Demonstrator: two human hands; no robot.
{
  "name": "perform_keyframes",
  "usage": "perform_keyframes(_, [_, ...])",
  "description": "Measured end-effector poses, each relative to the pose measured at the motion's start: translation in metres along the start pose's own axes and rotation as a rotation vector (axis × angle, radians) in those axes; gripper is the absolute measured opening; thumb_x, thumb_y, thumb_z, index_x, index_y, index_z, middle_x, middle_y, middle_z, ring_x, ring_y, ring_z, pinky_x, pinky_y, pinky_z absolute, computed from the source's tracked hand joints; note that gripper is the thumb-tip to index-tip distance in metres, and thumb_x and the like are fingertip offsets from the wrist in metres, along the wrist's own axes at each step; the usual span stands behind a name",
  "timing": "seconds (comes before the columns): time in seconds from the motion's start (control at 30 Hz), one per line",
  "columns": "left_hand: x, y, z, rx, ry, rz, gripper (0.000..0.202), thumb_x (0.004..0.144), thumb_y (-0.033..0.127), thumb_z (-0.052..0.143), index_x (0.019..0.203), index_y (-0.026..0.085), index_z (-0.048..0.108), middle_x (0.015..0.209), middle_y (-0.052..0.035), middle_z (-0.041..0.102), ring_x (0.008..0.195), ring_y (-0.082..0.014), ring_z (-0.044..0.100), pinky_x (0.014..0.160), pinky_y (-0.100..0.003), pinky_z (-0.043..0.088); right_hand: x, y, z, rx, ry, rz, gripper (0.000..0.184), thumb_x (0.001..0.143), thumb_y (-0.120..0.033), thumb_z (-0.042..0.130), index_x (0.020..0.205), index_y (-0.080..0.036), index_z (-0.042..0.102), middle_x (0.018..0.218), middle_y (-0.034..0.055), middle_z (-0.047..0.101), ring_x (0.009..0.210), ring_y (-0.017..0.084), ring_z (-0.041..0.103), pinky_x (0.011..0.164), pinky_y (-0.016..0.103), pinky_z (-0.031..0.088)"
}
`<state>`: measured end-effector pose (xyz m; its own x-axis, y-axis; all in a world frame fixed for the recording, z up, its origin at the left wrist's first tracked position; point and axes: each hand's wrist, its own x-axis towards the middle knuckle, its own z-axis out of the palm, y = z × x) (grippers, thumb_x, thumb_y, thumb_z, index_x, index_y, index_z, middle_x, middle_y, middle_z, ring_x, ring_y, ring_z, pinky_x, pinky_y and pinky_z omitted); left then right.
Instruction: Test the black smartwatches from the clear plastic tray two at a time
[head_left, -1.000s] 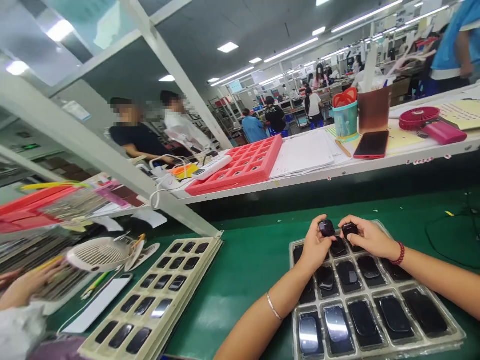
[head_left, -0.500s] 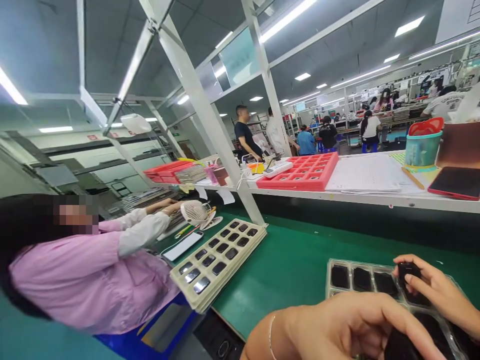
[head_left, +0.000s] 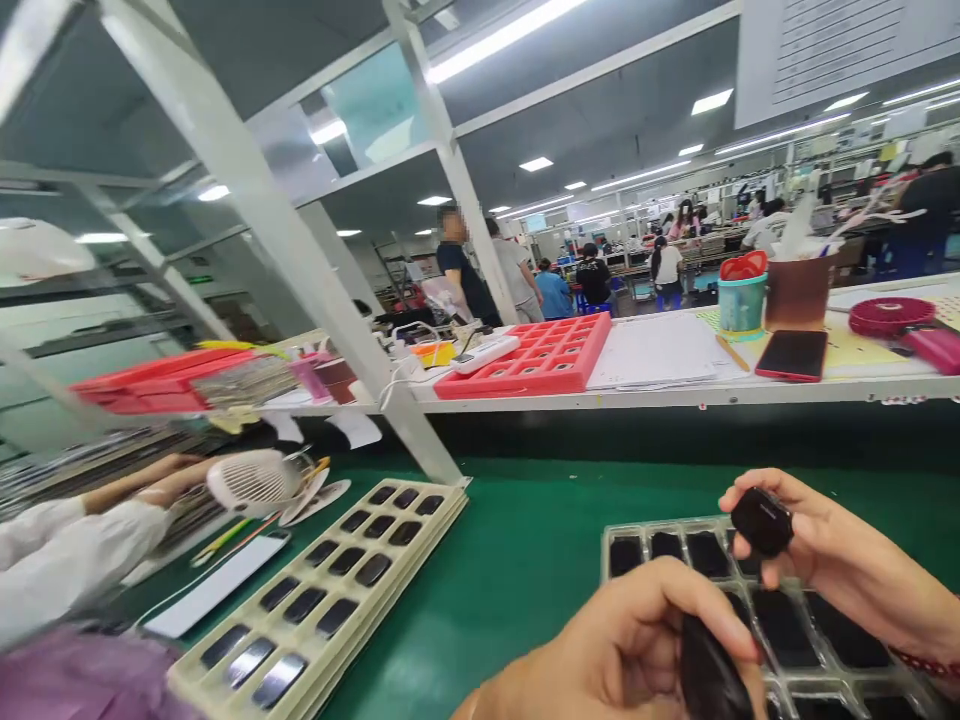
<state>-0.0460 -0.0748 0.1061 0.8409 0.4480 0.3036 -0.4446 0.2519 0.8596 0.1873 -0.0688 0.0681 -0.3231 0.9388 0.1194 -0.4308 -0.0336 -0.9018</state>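
A black rounded piece (head_left: 762, 522) and darker piece (head_left: 709, 672), both tilted.

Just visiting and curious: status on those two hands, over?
Left hand gripping a dark rounded piece; right hand pinching a second black piece. Both hands in the way, partly hiding the compartmented tray.

I am finding no word, number or brand legible from here. The white sheet (head_left: 847, 55) hanging at the upper right is carrying ruled rows, too blurred to make out. A black shirt (head_left: 595, 275) in the background is showing pale marks, too small to tell. The dark piece (head_left: 759, 521) in the right hand (head_left: 832, 545) is bearing a faint, undecipherable mark.
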Motion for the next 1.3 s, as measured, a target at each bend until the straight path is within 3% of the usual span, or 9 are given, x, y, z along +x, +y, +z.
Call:
perform_keyframes(0.13, [0.013,0.000,-0.012,0.014,0.177,0.051,0.031,0.080,0.007,0.060,0.105,0.023,0.052,0.084,-0.0013,0.062,0.058,-0.0033,0.056,0.055,-0.011,0.044,-0.022,-0.012,0.038,0.111,-0.242,0.016,0.047,0.068,-0.048,0.076,0.102,-0.022,0.055,0.097,0.0042,0.055,0.075,0.013,0.057,0.064,0.022,0.047])
perform_keyframes(0.27, [0.030,0.000,-0.029,0.102,0.271,0.009,0.038,0.073,0.007,0.064,0.106,0.023,0.051,0.087,-0.0018,0.061,0.060,-0.0053,0.057,0.053,-0.012,0.042,-0.032,-0.013,0.053,0.157,-0.251,0.071,0.050,0.063,-0.050,0.079,0.093,-0.017,0.055,0.088,0.0043,0.056,0.079,0.011,0.052,0.072,0.020,0.041])
perform_keyframes(0.4, [0.044,-0.009,-0.042,0.164,0.313,-0.046,0.042,0.072,0.017,0.068,0.110,0.021,0.049,0.092,-0.0057,0.062,0.063,-0.0092,0.059,0.052,-0.014,0.041,-0.039,-0.016,0.056,0.209,-0.249,0.063,0.055,0.057,-0.050,0.082,0.091,-0.015,0.058,0.086,0.0043,0.055,0.079,0.011,0.052,0.073,0.021,0.041])
perform_keyframes(0.5, [0.051,-0.017,-0.049,0.219,0.362,-0.065,0.045,0.074,0.027,0.068,0.114,0.020,0.048,0.091,-0.0069,0.062,0.063,-0.0103,0.059,0.051,-0.016,0.040,-0.039,-0.016,0.049,0.222,-0.247,0.068,0.051,0.061,-0.049,0.081,0.093,-0.015,0.060,0.086,0.0051,0.058,0.078,0.012,0.055,0.070,0.020,0.044])
perform_keyframes(0.63, [0.057,-0.024,-0.057,0.305,0.457,-0.065,0.038,0.076,0.026,0.068,0.108,0.017,0.051,0.083,-0.0043,0.061,0.057,-0.0073,0.055,0.050,-0.016,0.037,-0.014,-0.013,0.022,0.104,-0.119,-0.027,0.047,0.079,-0.052,0.064,0.110,-0.017,0.058,0.097,0.0095,0.062,0.053,0.008,0.057,0.049,0.019,0.045])
perform_keyframes(0.73, [0.061,-0.023,-0.062,0.382,0.518,-0.045,0.037,0.074,0.021,0.065,0.108,0.016,0.052,0.087,-0.0051,0.061,0.061,-0.0086,0.057,0.050,-0.016,0.037,0.016,-0.008,-0.005,0.010,0.098,-0.006,0.043,0.085,-0.043,0.058,0.119,-0.018,0.054,0.111,0.0140,0.060,0.061,0.012,0.062,0.053,0.024,0.052])
perform_keyframes(0.87, [0.063,-0.020,-0.063,0.461,0.558,-0.056,0.044,0.070,0.015,0.063,0.113,0.016,0.050,0.094,-0.0075,0.060,0.071,-0.0136,0.060,0.052,-0.018,0.041,0.039,0.002,-0.029,-0.142,0.138,0.041,0.047,0.080,-0.027,0.063,0.124,-0.020,0.050,0.118,0.0124,0.058,0.069,0.013,0.064,0.058,0.024,0.055])
perform_keyframes(1.07, [0.063,-0.020,-0.066,0.479,0.571,-0.049,0.040,0.075,0.027,0.062,0.112,0.016,0.053,0.093,-0.0077,0.060,0.071,-0.0150,0.062,0.052,-0.019,0.042,0.036,0.008,-0.034,-0.239,0.078,0.010,0.042,0.082,-0.030,0.062,0.121,-0.020,0.051,0.113,0.0101,0.060,0.071,0.014,0.063,0.059,0.025,0.054])
perform_keyframes(1.3, [0.066,-0.016,-0.069,0.464,0.590,-0.039,0.033,0.080,0.034,0.059,0.105,0.013,0.057,0.084,-0.0089,0.065,0.060,-0.0127,0.061,0.048,-0.018,0.038,0.034,0.000,-0.025,-0.279,0.113,-0.001,0.034,0.085,-0.039,0.058,0.111,-0.017,0.056,0.094,0.0071,0.063,0.052,0.007,0.054,0.051,0.022,0.048])
